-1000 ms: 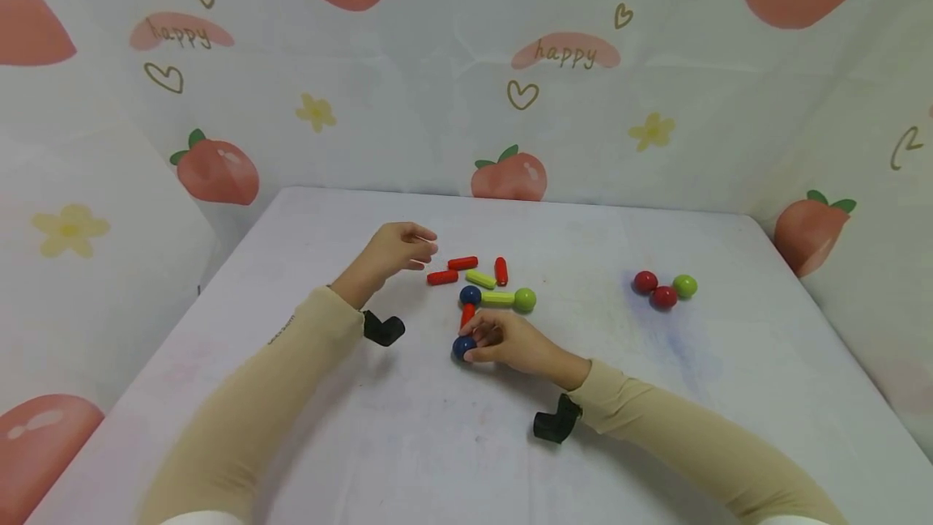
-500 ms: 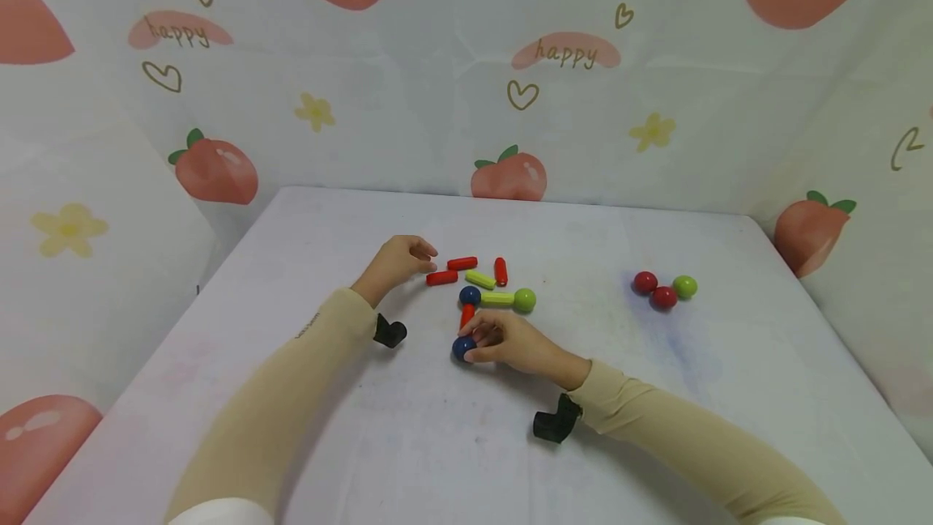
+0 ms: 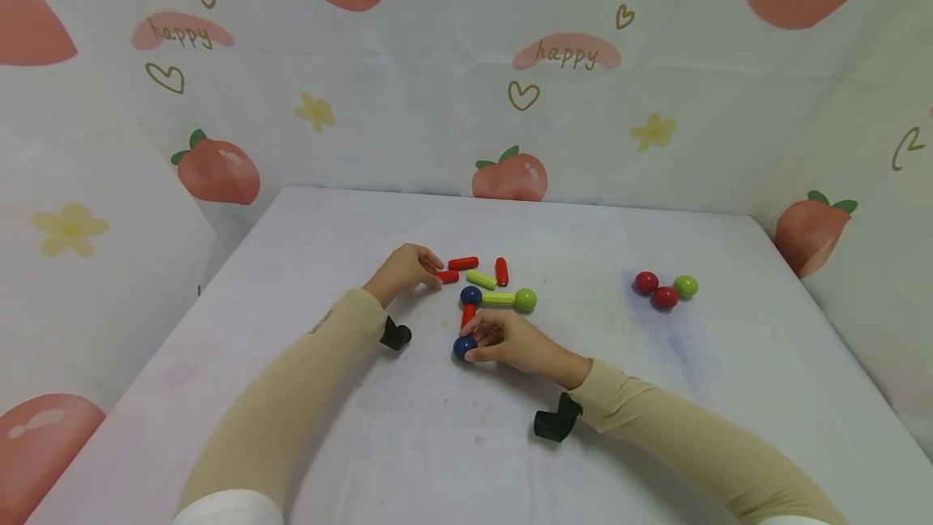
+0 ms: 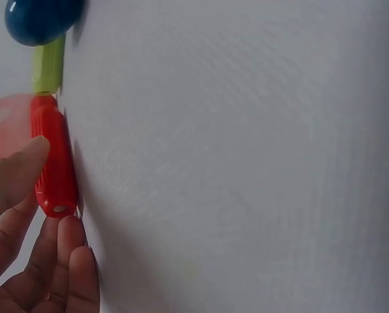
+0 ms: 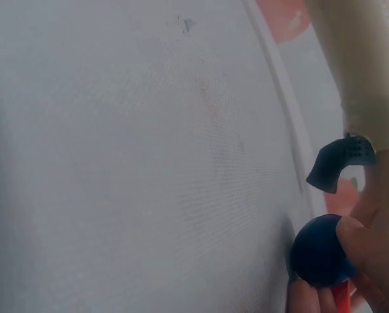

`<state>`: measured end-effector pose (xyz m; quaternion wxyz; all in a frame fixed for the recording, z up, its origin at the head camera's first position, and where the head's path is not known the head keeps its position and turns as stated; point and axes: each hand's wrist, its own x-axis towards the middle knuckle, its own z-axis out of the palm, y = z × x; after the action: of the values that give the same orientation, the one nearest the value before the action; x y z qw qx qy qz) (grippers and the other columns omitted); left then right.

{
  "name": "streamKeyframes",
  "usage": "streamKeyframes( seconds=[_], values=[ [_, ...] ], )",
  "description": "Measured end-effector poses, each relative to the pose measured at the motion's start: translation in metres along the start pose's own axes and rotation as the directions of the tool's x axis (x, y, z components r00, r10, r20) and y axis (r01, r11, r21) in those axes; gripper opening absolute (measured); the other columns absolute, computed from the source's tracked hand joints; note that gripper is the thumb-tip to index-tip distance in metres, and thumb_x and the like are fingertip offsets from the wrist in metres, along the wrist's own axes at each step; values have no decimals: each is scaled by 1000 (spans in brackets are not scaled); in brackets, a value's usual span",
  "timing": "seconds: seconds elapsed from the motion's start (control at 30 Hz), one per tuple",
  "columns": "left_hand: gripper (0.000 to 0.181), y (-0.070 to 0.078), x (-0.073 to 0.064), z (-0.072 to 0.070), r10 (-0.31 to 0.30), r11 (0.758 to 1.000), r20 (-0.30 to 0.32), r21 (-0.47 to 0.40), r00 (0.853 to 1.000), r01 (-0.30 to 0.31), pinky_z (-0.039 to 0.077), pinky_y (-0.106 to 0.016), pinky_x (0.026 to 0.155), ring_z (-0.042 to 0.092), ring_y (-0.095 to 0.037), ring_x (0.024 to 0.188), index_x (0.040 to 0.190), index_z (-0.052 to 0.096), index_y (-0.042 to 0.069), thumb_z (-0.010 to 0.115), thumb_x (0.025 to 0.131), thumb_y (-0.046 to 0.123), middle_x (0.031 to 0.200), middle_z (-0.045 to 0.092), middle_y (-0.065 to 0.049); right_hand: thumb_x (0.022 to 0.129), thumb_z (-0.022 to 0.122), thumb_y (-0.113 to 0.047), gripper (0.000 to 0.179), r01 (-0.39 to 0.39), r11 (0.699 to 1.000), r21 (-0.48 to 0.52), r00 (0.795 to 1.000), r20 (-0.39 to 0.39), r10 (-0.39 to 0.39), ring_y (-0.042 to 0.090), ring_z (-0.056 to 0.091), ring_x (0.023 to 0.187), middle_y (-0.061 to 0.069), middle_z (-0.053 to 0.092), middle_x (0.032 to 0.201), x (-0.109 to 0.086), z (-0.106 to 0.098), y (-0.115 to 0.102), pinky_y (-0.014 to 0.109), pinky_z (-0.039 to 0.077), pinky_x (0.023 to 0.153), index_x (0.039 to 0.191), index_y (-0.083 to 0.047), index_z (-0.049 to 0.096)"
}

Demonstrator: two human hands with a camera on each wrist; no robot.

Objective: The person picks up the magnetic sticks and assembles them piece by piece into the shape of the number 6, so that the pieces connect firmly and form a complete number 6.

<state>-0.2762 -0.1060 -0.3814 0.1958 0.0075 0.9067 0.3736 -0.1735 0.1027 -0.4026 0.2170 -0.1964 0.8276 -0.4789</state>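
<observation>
My left hand (image 3: 408, 270) is at the near red rod (image 4: 56, 163), thumb on its side and fingers around its end, pinching it on the table. With thumb and fingers my right hand (image 3: 519, 344) grips a blue ball (image 5: 321, 251). From that ball a red rod (image 3: 468, 316) runs to a second blue ball (image 3: 470, 296). A yellow-green rod (image 3: 499, 298) joins this one to a green ball (image 3: 526, 300). Behind the joined pieces lie a loose yellow-green rod (image 3: 481, 279), a red rod (image 3: 463, 263) and an upright-pointing red rod (image 3: 501, 271).
Two red balls (image 3: 665, 297) and a green ball (image 3: 686, 287) sit together on the right side of the white table (image 3: 583, 241). A printed cloth (image 3: 408, 104) hangs behind it. Black wrist-worn mounts (image 3: 557, 420) stick out under both sleeves.
My left hand has come down and to the right onto the near red rod, its thumb and fingers closing around it. My right hand has stayed on the blue ball.
</observation>
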Motion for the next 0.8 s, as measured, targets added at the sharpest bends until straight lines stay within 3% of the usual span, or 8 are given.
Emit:
streamKeyframes(
  seconds=[0.23,0.53,0.8],
  values=[
    [29,2,-1,3,24,999,-24,47,999,-23,46,-33,87,53,-22,101,106,67,11,74,78,16,110,64,-6,81,73,-17,30,1,1000,10,1000,1,-1,12,59,86,8,63,99,1,-1,0,25,52,81,109,-11,64],
    [26,2,3,8,17,999,-25,33,1000,-16,46,-33,87,53,-22,101,104,69,9,74,79,14,108,65,-6,81,73,-18,30,4,1000,7,1000,8,-4,13,58,85,8,62,98,1,-1,1,24,51,80,109,-11,64],
    [23,8,-10,-6,6,994,11,106,1000,-7,47,-31,82,52,-22,97,105,68,15,70,82,19,109,62,-6,81,72,-19,31,8,1000,18,1000,15,-8,13,57,85,9,62,99,2,0,4,24,51,79,109,-11,64]
  ],
)
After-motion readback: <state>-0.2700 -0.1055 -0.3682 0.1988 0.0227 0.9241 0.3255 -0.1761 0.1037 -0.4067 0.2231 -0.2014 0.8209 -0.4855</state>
